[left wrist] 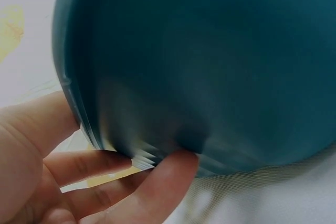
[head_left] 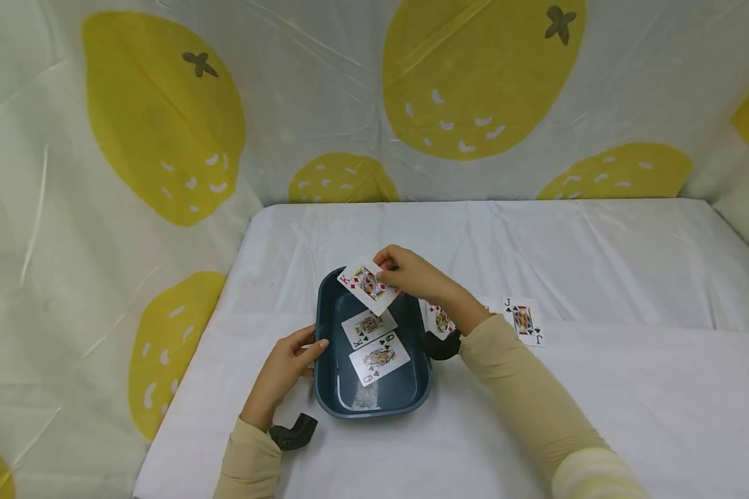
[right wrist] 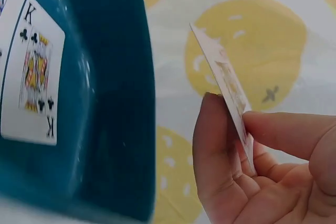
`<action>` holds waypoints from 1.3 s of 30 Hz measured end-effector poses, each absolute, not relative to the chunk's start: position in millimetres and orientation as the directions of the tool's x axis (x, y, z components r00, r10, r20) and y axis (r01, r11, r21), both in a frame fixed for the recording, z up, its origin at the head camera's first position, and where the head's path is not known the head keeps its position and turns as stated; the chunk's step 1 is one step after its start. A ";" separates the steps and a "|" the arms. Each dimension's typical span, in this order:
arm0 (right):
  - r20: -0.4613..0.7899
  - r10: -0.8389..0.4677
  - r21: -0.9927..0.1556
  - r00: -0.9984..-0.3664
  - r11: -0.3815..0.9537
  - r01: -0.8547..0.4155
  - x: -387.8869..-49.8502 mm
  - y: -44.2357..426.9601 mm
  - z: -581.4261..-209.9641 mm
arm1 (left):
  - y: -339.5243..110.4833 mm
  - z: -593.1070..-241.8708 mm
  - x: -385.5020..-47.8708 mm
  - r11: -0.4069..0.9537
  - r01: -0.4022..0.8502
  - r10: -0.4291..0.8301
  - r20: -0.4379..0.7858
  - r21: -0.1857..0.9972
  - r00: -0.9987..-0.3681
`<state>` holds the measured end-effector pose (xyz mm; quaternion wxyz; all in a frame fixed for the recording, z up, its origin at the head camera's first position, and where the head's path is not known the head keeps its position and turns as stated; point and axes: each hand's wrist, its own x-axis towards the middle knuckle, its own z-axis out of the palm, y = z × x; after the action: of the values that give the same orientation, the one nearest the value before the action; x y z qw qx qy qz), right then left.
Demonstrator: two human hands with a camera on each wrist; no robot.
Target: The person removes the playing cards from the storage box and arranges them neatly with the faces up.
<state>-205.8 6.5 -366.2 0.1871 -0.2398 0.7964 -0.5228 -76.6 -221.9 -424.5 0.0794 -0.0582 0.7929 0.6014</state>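
1. The container is a deep blue tray (head_left: pixel 374 405) with rounded corners, standing on a white-covered table (head_left: pixel 630 402).
2. Two cards lie face up on the tray's floor: a king of clubs (head_left: pixel 368 328) and, on its near side, a queen of clubs (head_left: pixel 379 357). They lie edge to edge, both slanted; whether they overlap cannot be told.
3. The person's left hand (head_left: pixel 287 362) grips the tray's left wall, thumb over the rim and fingers outside.
4. The person's right hand (head_left: pixel 408 272) pinches a king of diamonds (head_left: pixel 365 284) by one end between thumb and fingers. In the head view the card is seen over the tray's far end; the right wrist view shows it tilted up on edge, apart from the tray wall.
5. Right of the tray, on the cloth, lie a jack of clubs (head_left: pixel 523 320) and a red diamond face card (head_left: pixel 438 322), partly hidden by the right arm.
6. Readable marks: a red "K" on the held card; black "K" and "Q" on the pair inside; black "J" at two corners of the jack. The diamond card's letter cannot be read.
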 end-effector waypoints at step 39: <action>-0.267 -0.142 -0.870 -0.953 0.462 0.175 -162.5 277.7 -424.7 | -231.2 -427.6 -77.2 0.275 -0.211 -0.013 -0.216 0.938 -0.976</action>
<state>-162.5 277.7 -424.7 0.1529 0.0096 0.8411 -0.5187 -77.2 -231.2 -427.6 0.0829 -0.0707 0.7940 0.5981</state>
